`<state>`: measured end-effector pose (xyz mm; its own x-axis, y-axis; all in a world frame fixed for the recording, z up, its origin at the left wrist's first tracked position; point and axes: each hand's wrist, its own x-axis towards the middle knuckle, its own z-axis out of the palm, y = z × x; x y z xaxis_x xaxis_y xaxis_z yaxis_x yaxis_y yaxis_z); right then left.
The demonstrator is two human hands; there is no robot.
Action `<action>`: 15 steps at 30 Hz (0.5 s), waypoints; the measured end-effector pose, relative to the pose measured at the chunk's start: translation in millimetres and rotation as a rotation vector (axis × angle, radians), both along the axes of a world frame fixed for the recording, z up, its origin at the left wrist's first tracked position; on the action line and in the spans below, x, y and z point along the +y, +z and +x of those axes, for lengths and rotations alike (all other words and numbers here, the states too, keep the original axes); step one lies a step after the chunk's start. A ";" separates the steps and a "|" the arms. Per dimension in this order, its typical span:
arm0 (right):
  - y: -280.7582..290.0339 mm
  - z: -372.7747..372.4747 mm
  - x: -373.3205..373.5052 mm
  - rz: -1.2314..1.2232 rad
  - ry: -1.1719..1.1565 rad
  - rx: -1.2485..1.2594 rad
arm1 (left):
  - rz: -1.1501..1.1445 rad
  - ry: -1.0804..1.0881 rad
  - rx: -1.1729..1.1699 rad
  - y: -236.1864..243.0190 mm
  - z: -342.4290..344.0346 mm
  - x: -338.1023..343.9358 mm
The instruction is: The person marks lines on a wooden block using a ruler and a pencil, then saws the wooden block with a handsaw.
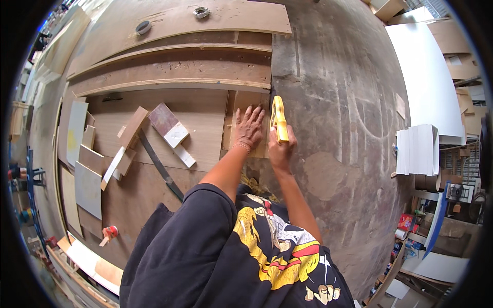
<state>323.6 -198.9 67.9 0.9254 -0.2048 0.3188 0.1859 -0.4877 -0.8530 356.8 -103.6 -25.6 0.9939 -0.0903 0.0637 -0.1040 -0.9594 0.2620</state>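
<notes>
Yellow handle (279,109) hid part of the right hand (282,149); what the handle was fixed to could not be made out. Left hand (250,128) covered part of the board (240,99) beneath. Dark shirt (179,246) was cut off by the lower edge. Far-left clutter (24,174) was blurred; lower-right small items (394,255) were too small to identify.

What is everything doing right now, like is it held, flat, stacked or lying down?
Left hand: spread flat on a board.
Right hand: closed around a handle.
Yellow tool handle with an opening: gripped.
Brown wooden board: lying flat, under the left hand.
Long dark narrow strip: lying slanted.
White rectangular panels: stacked.
Grey round ring-shaped roll: resting, not held.
</notes>
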 end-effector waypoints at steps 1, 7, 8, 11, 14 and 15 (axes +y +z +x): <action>-0.3 -2.7 -0.5 0.012 -0.017 -0.006 | -0.009 0.004 -0.009 0.3 -0.4 0.3; 34.3 -43.4 1.2 -0.108 0.000 0.085 | 0.041 0.009 0.011 -1.9 3.7 -0.4; 40.8 -55.3 -0.9 -0.114 -0.003 0.084 | 0.047 0.016 0.012 -3.6 4.0 -1.5; 48.8 -80.5 -8.5 -0.144 -0.016 0.095 | 0.005 0.030 0.003 -3.2 4.1 -1.0; 46.0 -85.0 -8.0 0.018 -0.022 0.242 | 0.018 0.036 0.011 -3.7 1.5 4.6; 46.5 -79.4 -8.5 -0.055 -0.030 0.163 | 0.006 0.017 0.022 0.1 0.8 1.5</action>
<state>244.2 -207.4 114.4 0.9597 -0.2191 0.1761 0.0317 -0.5379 -0.8424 357.6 -102.1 -25.5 0.9964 -0.0737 0.0412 -0.0819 -0.9625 0.2586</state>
